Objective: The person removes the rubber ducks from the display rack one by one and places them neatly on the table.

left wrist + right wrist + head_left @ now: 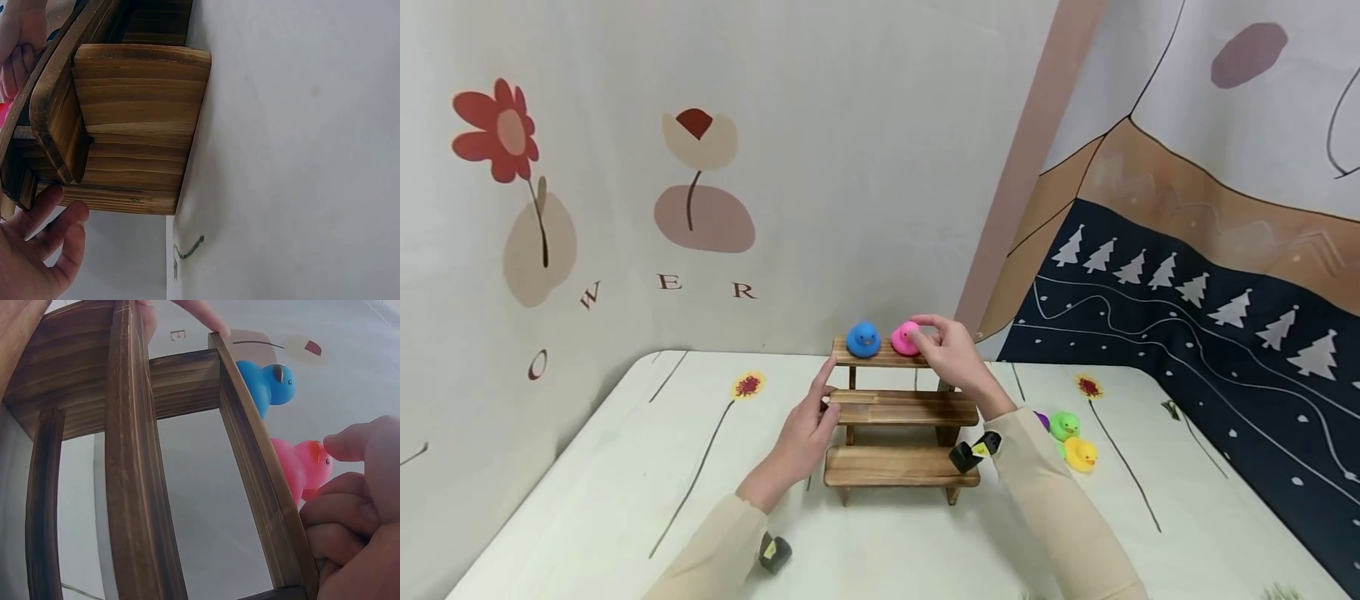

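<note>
A three-tier wooden stand [901, 467] stands on the table. On its top tier sits a blue rubber duck [863, 342], and to the right of it a pink rubber duck [903, 340]. My right hand [957, 358] holds the pink duck between thumb and fingers; in the right wrist view a fingertip is at its orange beak and the other fingers are curled beside it. My left hand [801, 435] is at the stand's left side, index finger stretched up to the top tier's end. In the left wrist view its fingertips [53, 195] rest against the wood.
Right of the stand, next to my right sleeve, lie several more ducks: a green duck [1065, 426], a yellow duck [1081, 455] and a partly hidden purple one [1042, 420]. A printed cloth wall [850, 167] rises close behind the stand.
</note>
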Demonstrator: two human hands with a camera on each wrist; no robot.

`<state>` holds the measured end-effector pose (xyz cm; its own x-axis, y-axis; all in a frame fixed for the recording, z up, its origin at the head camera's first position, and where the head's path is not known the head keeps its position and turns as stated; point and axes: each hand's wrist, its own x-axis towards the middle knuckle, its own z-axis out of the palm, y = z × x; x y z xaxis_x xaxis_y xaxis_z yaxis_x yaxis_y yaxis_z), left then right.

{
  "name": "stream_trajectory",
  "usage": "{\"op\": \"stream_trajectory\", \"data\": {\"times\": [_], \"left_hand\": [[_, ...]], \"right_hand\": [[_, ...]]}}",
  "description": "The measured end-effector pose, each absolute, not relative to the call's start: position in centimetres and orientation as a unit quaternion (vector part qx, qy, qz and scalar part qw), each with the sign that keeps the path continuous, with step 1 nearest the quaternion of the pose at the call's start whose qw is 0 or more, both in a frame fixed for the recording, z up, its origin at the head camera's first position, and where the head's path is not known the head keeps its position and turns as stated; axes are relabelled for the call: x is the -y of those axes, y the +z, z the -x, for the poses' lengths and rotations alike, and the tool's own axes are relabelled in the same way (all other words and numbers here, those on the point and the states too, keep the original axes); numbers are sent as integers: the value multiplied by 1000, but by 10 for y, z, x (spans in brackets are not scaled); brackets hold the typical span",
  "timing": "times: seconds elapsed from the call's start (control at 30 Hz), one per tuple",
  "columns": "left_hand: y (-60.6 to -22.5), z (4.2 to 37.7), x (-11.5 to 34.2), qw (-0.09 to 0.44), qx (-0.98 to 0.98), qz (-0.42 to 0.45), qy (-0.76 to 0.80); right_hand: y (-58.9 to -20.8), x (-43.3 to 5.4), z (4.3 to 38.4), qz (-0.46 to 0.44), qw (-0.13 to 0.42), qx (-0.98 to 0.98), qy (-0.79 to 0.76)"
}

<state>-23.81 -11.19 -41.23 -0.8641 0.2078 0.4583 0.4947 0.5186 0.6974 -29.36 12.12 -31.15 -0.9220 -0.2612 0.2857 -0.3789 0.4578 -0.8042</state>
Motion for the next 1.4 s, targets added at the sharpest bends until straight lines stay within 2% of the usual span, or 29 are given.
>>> {"op": "stream_trajectory", "data": {"times": [0.3,1.4], "left_hand": [[-413,239,112,165,856,204,-445],[-410,237,111,156,857,200,-448]], "right_hand": [[-312,-118,292,-179,70,859,474],[-304,-132,277,-206,5,867,453]]}}
